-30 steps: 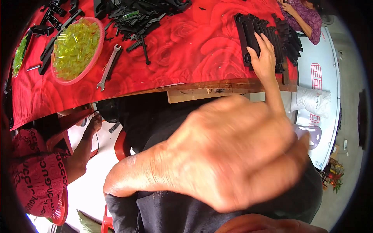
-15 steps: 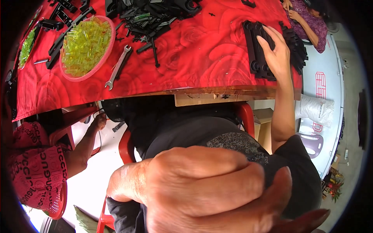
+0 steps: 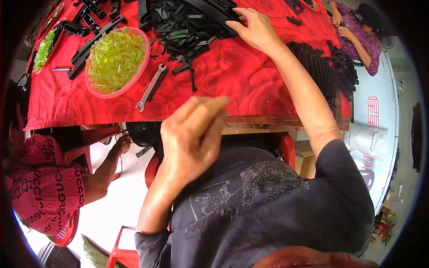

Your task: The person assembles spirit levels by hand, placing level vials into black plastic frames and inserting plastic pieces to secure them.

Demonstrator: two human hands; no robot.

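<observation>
My right hand (image 3: 258, 30) reaches over the far middle of the table. Its thumb and fingers are spread, their tips at the end of a long black plastic part (image 3: 216, 14), which lies beside a heap of small black parts (image 3: 178, 38). No firm grip on it shows. Above the table's near edge hovers my left hand (image 3: 194, 134), smeared by motion, its fingers bent toward the right. Whether anything is in it I cannot make out. Several long black plastic parts (image 3: 313, 67) lie side by side at the right, below my right forearm.
On the red cloth (image 3: 241, 80) stand a pink-rimmed bowl (image 3: 145, 58) of yellow-green clear pieces and an open-ended wrench (image 3: 151, 88). More black parts (image 3: 87, 18) lie far left. One person (image 3: 44, 187) sits at left, another (image 3: 362, 40) at far right.
My right hand has left the black parts at the right and moved left to the long part by the heap. My left hand has moved up and away toward the table edge. The view has shifted.
</observation>
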